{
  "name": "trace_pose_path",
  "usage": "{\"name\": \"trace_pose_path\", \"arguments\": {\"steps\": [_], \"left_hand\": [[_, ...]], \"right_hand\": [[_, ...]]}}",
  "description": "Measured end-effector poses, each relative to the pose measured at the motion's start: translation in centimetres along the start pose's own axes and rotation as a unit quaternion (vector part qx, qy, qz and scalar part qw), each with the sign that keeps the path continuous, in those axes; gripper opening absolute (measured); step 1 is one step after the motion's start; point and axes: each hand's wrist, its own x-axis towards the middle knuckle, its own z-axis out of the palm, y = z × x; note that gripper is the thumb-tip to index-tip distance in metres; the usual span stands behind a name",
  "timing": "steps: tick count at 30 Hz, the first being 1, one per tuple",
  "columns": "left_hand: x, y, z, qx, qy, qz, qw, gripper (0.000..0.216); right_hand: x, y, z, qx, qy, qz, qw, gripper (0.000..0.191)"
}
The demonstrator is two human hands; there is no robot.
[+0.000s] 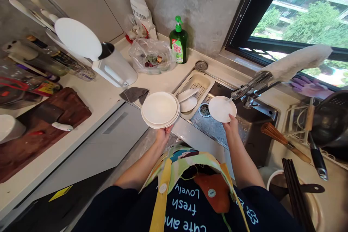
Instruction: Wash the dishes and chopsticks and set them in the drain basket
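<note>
Sink (254,134) in R corner of counter (106,94), below window (296,14); faucet (251,92) at its back edge, drain (204,109) in basin L of it. Drainer tray (193,88) in sink's back L corner, small plates (188,104) in it. Soap bottle (178,40) on counter behind tray, plastic bag (152,56) to its L, cloth (134,95) before bag. Cutting board (46,130) at counter's far L. Plate stack (160,108) in L hand (164,135) before tray; single plate (222,108) in R hand (231,125) over sink

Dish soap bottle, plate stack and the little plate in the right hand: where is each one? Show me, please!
green dish soap bottle (182,41), head view, point on its green body.
stack of white plates (159,108), head view, point on the top plate's middle.
small white plate (220,108), head view, point on its facing side.
</note>
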Motion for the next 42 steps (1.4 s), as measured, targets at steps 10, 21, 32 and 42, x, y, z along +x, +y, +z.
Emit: {"name": "trace_pose_path", "arguments": {"steps": [10, 21, 32, 42], "left_hand": [[-2.4, -0.4, -1.4, 0.062, -0.009, -0.022, 0.998, 0.026], [-1.6, 1.8, -5.5, 0.232, -0.089, -0.096, 0.964, 0.046], [0.0, 1.4, -7.2, 0.353, -0.221, -0.171, 0.893, 0.059], [0.1, 0.1, -3.7, 0.427, -0.279, -0.223, 0.831, 0.072]], "right_hand": [[-0.2, -0.4, -0.2, 0.002, 0.025, 0.016, 1.000, 0.048], [0.6, -0.6, -0.4, -0.016, 0.005, 0.014, 1.000, 0.054], [0.3, -1.2, 0.4, 0.001, 0.017, 0.031, 0.999, 0.046], [-0.2, -2.7, -0.4, 0.000, 0.008, 0.024, 1.000, 0.047]]}}
